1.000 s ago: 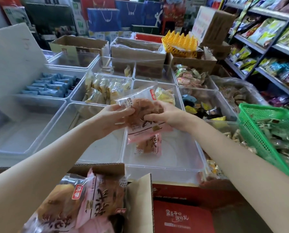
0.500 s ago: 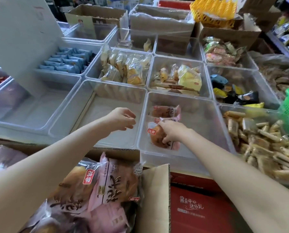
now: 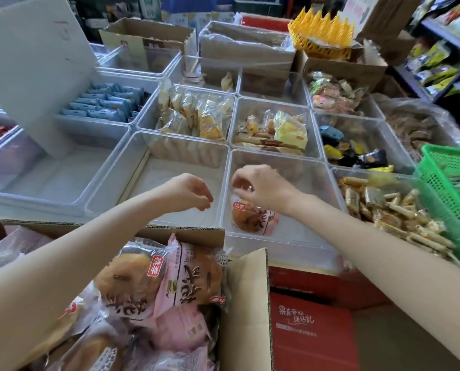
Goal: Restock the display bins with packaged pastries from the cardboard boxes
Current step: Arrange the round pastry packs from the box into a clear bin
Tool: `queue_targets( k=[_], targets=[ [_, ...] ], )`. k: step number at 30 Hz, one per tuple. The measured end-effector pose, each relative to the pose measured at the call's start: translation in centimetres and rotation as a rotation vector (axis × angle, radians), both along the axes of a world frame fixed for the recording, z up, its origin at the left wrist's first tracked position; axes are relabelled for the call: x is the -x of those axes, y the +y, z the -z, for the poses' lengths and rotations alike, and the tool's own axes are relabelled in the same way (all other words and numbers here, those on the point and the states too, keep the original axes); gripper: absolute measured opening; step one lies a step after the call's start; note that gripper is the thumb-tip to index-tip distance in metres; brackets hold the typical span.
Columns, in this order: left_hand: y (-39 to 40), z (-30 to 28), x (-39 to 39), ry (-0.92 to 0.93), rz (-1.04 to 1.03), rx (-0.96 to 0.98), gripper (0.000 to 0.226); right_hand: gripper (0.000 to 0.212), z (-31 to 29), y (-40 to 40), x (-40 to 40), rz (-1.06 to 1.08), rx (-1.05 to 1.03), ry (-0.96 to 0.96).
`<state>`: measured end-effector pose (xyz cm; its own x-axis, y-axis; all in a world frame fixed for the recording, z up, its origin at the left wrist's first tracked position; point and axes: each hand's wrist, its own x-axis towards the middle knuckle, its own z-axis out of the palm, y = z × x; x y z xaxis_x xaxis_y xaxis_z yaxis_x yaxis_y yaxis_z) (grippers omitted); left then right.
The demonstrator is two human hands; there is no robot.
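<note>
An open cardboard box (image 3: 247, 303) at the bottom left holds several pink-and-clear packaged pastries (image 3: 156, 279). One such pastry packet (image 3: 253, 219) lies in the near clear display bin (image 3: 277, 242). My right hand (image 3: 266, 188) hovers just above that bin's far part. Its fingers are loosely curled downward, and a second packet is mostly hidden beneath them. My left hand (image 3: 186, 192) hangs over the neighbouring bare bin (image 3: 170, 167), fingers loosely curled and holding nothing.
Other clear bins behind hold blue packs (image 3: 103, 108), yellow-wrapped cakes (image 3: 196, 116) and mixed snacks. A green basket (image 3: 448, 183) overhangs the wafer-stick bin on the right. Red cartons (image 3: 309, 330) sit below the bins, and stocked shelves (image 3: 451, 49) stand at far right.
One second ago both hands held a pastry packet above the bins. My right hand then set it down in the near bin and has now lifted off it, while my left hand has drawn back empty.
</note>
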<state>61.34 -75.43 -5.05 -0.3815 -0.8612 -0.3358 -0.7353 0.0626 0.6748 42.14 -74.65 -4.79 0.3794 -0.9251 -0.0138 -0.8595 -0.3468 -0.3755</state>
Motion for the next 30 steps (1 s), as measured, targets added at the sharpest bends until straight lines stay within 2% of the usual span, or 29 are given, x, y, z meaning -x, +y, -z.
queue_targets(
  k=[4,7,11,12,15,18,20,23,28,30],
  targets=[
    [2.2,-1.2,-2.0,-0.277,0.183,0.156,0.013,0.015,-1.8,4.2,-4.0,-0.279,-0.047,0.054],
    [3.4,-1.4,-4.5,-0.411,0.207,0.185,0.015,0.020,-2.0,5.3,-6.8,-0.348,-0.105,0.130],
    [4.0,-1.5,-7.0,-0.722,0.341,0.062,0.044,0.028,-1.4,5.6,-10.2,-0.365,-0.199,0.204],
    [4.1,-1.2,-7.5,-0.738,0.365,0.032,0.052,0.028,-1.1,5.6,-10.9,-0.369,-0.238,0.233],
    [4.8,-0.7,-8.6,-0.686,0.390,0.007,0.059,0.031,-0.1,5.7,-12.4,-0.376,-0.312,0.279],
    [5.4,-0.9,-8.4,-0.682,0.486,0.008,0.049,0.050,0.4,5.2,-12.9,-0.353,-0.392,0.263],
    [5.6,-1.4,-8.1,-0.617,0.506,-0.016,0.038,0.054,0.3,5.0,-12.7,-0.353,-0.517,0.250],
    [4.7,-1.9,-8.3,-0.511,0.516,-0.013,0.020,0.040,-0.2,5.0,-12.0,-0.339,-0.649,0.161],
    [3.1,-4.0,-8.4,-0.396,0.515,-0.005,0.008,0.009,-2.3,4.3,-10.2,-0.230,-0.580,-0.125],
    [1.7,-5.5,-9.0,-0.217,0.400,0.019,0.006,0.005,-4.3,3.7,-8.5,-0.164,-0.589,-0.323]
  ],
)
